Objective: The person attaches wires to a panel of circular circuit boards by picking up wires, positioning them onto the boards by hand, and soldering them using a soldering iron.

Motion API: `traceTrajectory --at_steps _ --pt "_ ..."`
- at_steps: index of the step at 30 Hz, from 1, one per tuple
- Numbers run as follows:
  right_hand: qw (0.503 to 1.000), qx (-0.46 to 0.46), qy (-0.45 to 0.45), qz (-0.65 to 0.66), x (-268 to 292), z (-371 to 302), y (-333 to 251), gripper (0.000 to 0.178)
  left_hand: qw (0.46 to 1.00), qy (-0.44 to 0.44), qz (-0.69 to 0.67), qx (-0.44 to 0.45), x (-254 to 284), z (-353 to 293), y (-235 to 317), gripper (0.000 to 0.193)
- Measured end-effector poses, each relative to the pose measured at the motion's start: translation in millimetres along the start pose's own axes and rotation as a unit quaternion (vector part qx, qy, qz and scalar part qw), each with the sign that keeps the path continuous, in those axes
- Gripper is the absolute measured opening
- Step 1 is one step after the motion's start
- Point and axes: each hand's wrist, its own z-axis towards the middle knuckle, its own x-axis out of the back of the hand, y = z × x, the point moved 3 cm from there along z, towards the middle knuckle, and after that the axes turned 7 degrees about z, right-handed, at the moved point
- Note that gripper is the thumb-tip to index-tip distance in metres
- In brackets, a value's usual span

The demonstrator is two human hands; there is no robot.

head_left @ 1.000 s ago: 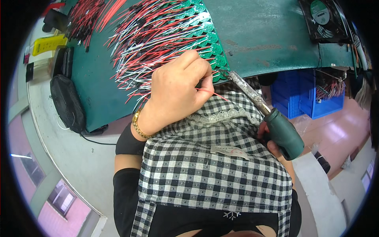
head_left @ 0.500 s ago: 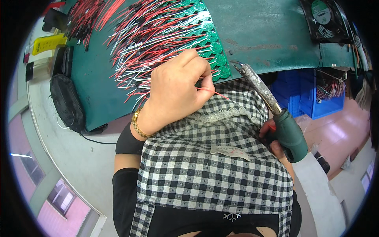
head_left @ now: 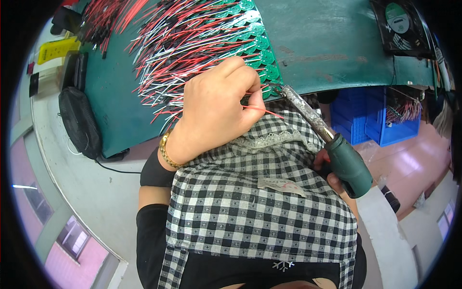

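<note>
My left hand (head_left: 219, 98) is closed in a pinch at the near edge of the green table, with a thin red wire (head_left: 270, 112) sticking out between thumb and finger. Beyond it lie rows of round green circuit boards (head_left: 267, 58) with many red, white and black wires (head_left: 187, 53) fanned out to the left. My right hand (head_left: 332, 168), partly hidden, grips the dark green handle of a soldering iron (head_left: 350, 166). The iron's metal barrel slants up and left, and its tip is at the nearest circuit board, close to my left fingers. Whether the tip touches cannot be made out.
A black fan (head_left: 402, 29) stands at the table's far right. Below the edge are blue bins (head_left: 365, 115) with wires. A bundle of red wires (head_left: 103, 21) lies far left, near a black mesh pouch (head_left: 79, 123) and a yellow item (head_left: 57, 50).
The soldering iron has moved slightly left and down, bringing its tip onto or near the nearest circuit board. My left hand keeps its pinch almost in place.
</note>
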Motion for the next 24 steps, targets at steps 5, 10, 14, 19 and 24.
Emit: traceTrajectory --at_steps 5,10,14,19,24 --pt "0.982 -0.115 0.028 0.149 -4 3 -17 0.054 1.000 -0.010 0.003 0.015 -1 0 -1 0.012" --pt "0.956 -0.179 0.093 0.211 -12 0 -24 0.063 1.000 -0.008 0.008 0.013 0 -2 -1 0.012" --pt "0.951 -0.206 0.114 0.200 -12 1 -24 0.067 0.999 -0.019 0.009 0.025 0 -2 -2 0.012" --pt "0.954 -0.206 0.114 0.187 -12 2 -24 0.067 0.999 -0.014 0.005 0.028 0 -2 -2 0.012" --pt "0.949 -0.203 0.134 0.199 -12 1 -28 0.064 0.999 -0.014 0.009 0.028 0 1 -1 0.011"
